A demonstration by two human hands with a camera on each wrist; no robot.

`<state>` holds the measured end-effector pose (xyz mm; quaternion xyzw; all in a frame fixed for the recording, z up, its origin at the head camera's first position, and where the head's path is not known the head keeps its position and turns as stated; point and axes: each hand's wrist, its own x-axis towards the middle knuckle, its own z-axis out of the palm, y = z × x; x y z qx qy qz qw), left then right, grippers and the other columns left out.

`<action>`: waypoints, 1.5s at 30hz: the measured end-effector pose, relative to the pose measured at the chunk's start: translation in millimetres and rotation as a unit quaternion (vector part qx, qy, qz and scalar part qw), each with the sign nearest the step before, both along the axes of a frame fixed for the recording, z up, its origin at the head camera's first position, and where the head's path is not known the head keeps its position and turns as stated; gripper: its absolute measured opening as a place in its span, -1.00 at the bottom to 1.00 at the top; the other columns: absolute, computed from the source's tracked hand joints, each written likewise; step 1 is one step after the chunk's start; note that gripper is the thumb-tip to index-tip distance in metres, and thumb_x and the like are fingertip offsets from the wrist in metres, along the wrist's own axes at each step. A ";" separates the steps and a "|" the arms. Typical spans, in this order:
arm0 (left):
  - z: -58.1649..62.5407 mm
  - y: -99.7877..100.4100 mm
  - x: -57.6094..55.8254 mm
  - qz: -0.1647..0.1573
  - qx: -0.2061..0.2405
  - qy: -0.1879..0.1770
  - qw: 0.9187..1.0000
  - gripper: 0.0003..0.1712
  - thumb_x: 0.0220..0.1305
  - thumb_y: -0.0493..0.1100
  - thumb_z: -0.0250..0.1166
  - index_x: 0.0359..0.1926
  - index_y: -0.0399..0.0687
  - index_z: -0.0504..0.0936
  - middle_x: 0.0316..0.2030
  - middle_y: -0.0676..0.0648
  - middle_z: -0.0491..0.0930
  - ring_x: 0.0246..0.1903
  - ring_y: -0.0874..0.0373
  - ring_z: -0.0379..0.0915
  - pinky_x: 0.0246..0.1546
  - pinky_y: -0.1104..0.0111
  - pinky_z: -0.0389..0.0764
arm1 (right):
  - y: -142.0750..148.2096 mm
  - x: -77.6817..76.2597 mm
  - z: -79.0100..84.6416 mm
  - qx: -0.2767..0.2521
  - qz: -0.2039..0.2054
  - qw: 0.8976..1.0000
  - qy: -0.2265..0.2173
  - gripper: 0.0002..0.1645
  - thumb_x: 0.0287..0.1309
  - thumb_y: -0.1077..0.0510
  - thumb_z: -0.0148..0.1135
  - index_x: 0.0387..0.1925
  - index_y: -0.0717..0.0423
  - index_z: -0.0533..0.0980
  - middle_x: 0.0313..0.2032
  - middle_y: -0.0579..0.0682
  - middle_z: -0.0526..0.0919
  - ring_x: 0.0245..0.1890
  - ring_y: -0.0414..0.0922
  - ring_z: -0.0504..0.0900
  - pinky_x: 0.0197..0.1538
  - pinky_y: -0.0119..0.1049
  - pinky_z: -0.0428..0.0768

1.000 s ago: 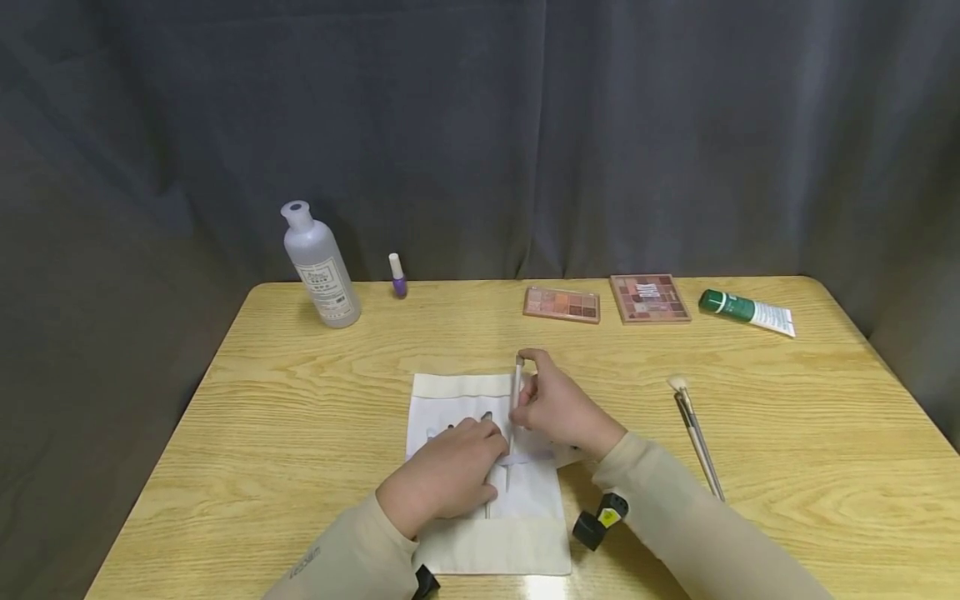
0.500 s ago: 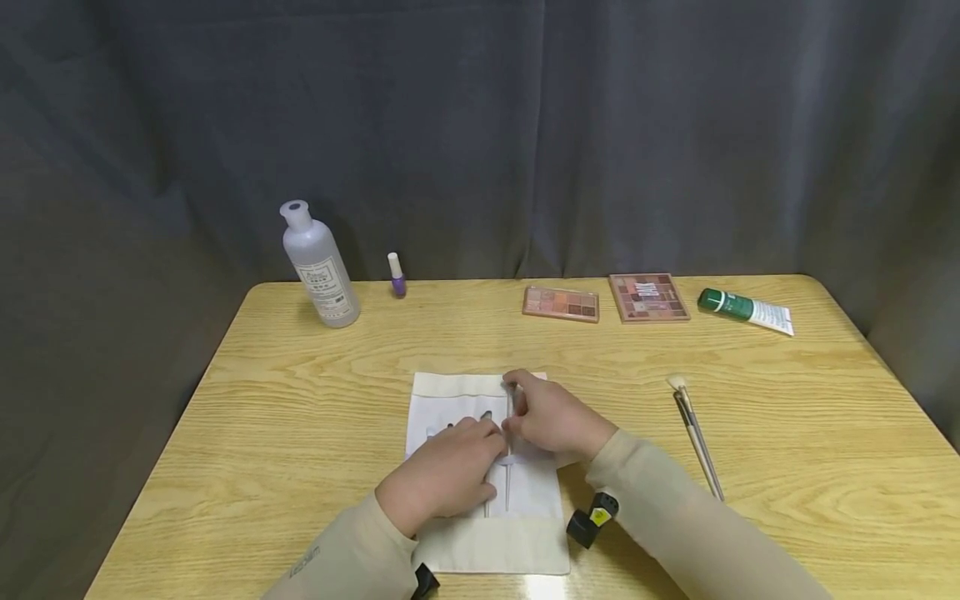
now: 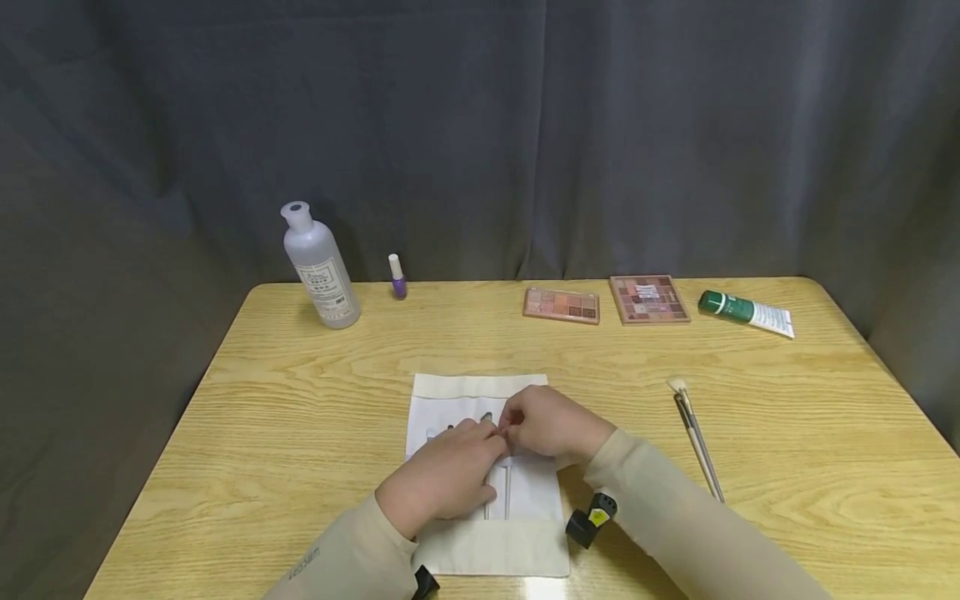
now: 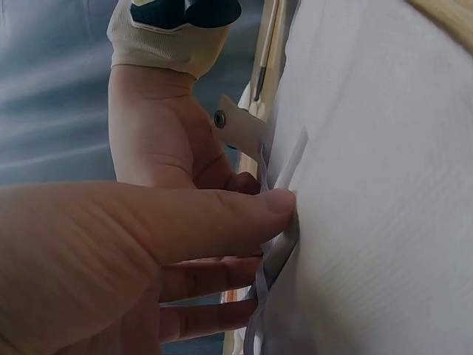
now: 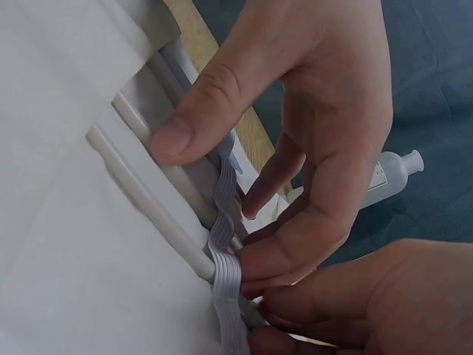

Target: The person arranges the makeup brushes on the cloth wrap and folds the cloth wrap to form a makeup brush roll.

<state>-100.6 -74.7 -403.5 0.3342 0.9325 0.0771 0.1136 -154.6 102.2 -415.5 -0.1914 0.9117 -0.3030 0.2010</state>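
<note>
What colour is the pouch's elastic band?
The band looks grey, finely ribbed; clearest in the right wrist view.

A pale-handled brush (image 5: 157, 211) runs under elastic (image 5: 228, 277) across a white cloth (image 3: 538, 496).

Table (image 3: 285, 408) evenly lit w/ glare nr btm edge; wrist pics dimmer.
</note>
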 end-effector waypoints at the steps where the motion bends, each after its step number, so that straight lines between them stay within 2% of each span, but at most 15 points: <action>1: 0.2 0.1 0.1 0.001 0.000 -0.002 1.000 -0.60 0.18 -0.09 0.45 0.05 0.01 0.65 -0.09 0.06 0.50 -0.01 0.10 0.44 0.08 0.16 0.56 | 0.4 0.2 0.4 -0.001 0.009 1.000 0.000 -0.79 0.23 0.30 0.25 -0.47 -0.01 0.66 -0.50 -0.17 0.60 -0.45 -0.19 0.51 -0.33 -0.32 0.47; 4: 0.5 0.3 0.6 0.004 -0.001 -0.007 1.000 -0.59 0.19 -0.08 0.45 0.06 0.01 0.64 -0.06 0.05 0.51 0.01 0.09 0.44 0.12 0.14 0.55 | 2.0 0.6 2.1 -0.003 0.030 1.000 0.000 -0.75 0.28 0.30 0.21 -0.47 -0.01 0.66 -0.53 -0.17 0.59 -0.48 -0.20 0.49 -0.37 -0.34 0.45; 7: 0.4 0.3 1.1 0.005 0.002 -0.008 1.000 -0.59 0.18 -0.08 0.47 0.05 0.00 0.65 -0.06 0.05 0.52 0.00 0.09 0.44 0.11 0.15 0.56 | 3.5 0.7 3.2 -0.004 0.038 0.999 0.001 -0.77 0.29 0.29 0.21 -0.44 -0.01 0.67 -0.50 -0.17 0.61 -0.45 -0.21 0.50 -0.33 -0.32 0.48; 10: 0.1 0.0 1.2 0.002 0.004 -0.002 1.000 -0.60 0.17 -0.08 0.47 0.04 0.01 0.65 -0.08 0.06 0.51 0.00 0.10 0.44 0.09 0.18 0.57 | 4.5 0.8 3.8 -0.004 0.027 1.000 0.013 -0.86 0.28 0.28 0.24 -0.28 0.04 0.69 -0.43 -0.15 0.62 -0.39 -0.19 0.52 -0.24 -0.27 0.52; 14: 0.2 0.1 0.9 -0.001 0.005 0.006 1.000 -0.62 0.17 -0.09 0.47 0.01 0.02 0.63 -0.10 0.07 0.50 -0.01 0.10 0.44 0.07 0.21 0.57 | 3.9 0.6 4.4 0.013 0.005 0.999 0.041 -0.84 0.27 0.24 0.28 -0.14 0.11 0.68 -0.35 -0.12 0.64 -0.34 -0.18 0.52 -0.17 -0.23 0.56; 18: 1.1 0.8 1.0 0.000 0.007 0.005 1.000 -0.61 0.17 -0.09 0.47 0.02 0.02 0.63 -0.10 0.07 0.51 -0.02 0.10 0.44 0.06 0.21 0.57 | 4.0 0.8 4.8 0.018 0.005 0.999 0.035 -0.90 0.27 0.25 0.28 -0.25 0.10 0.70 -0.38 -0.14 0.66 -0.37 -0.20 0.53 -0.21 -0.26 0.56; 23: 2.5 2.2 1.0 0.002 0.003 0.001 1.000 -0.60 0.18 -0.10 0.46 0.05 0.01 0.64 -0.06 0.06 0.52 0.01 0.11 0.44 0.09 0.20 0.56 | 8.0 1.5 5.8 0.003 0.028 0.999 0.021 -0.84 0.26 0.29 0.24 -0.31 0.05 0.71 -0.42 -0.16 0.66 -0.40 -0.18 0.53 -0.27 -0.28 0.53; 29: 3.3 4.8 0.8 -0.005 -0.003 0.011 1.000 -0.57 0.18 -0.07 0.46 0.07 0.00 0.64 -0.03 0.04 0.51 0.01 0.11 0.42 0.05 0.24 0.56 | 29.4 5.7 12.6 -0.029 0.043 0.997 0.060 -0.88 0.31 0.24 0.23 -0.25 0.06 0.69 -0.42 -0.18 0.63 -0.41 -0.23 0.51 -0.30 -0.32 0.53; 36: 3.6 10.0 2.9 -0.035 -0.013 0.031 0.999 -0.46 0.27 0.07 0.38 0.20 -0.05 0.59 0.16 0.00 0.46 0.22 0.07 0.31 0.31 0.25 0.38 | 75.2 13.8 25.8 -0.023 -0.014 0.995 0.092 -0.86 0.34 0.18 0.24 -0.15 0.11 0.67 -0.41 -0.14 0.62 -0.46 -0.22 0.52 -0.39 -0.30 0.54; 41: 0.9 12.6 4.3 -0.041 -0.019 0.049 0.998 -0.49 0.26 0.08 0.35 0.16 -0.04 0.61 0.25 -0.03 0.41 0.23 0.06 0.28 0.29 0.26 0.38 | 105.5 22.1 29.1 0.001 -0.043 0.992 0.116 -0.82 0.33 0.15 0.25 -0.13 0.15 0.67 -0.37 -0.13 0.63 -0.44 -0.21 0.49 -0.40 -0.30 0.51; 45: 0.0 14.7 4.9 -0.041 -0.026 0.040 0.998 -0.50 0.27 0.08 0.34 0.13 -0.07 0.63 0.33 -0.04 0.39 0.29 0.07 0.25 0.36 0.25 0.32 | 124.2 30.4 28.2 0.013 -0.076 0.991 0.114 -0.81 0.32 0.16 0.25 -0.13 0.17 0.67 -0.37 -0.11 0.62 -0.45 -0.20 0.47 -0.44 -0.32 0.49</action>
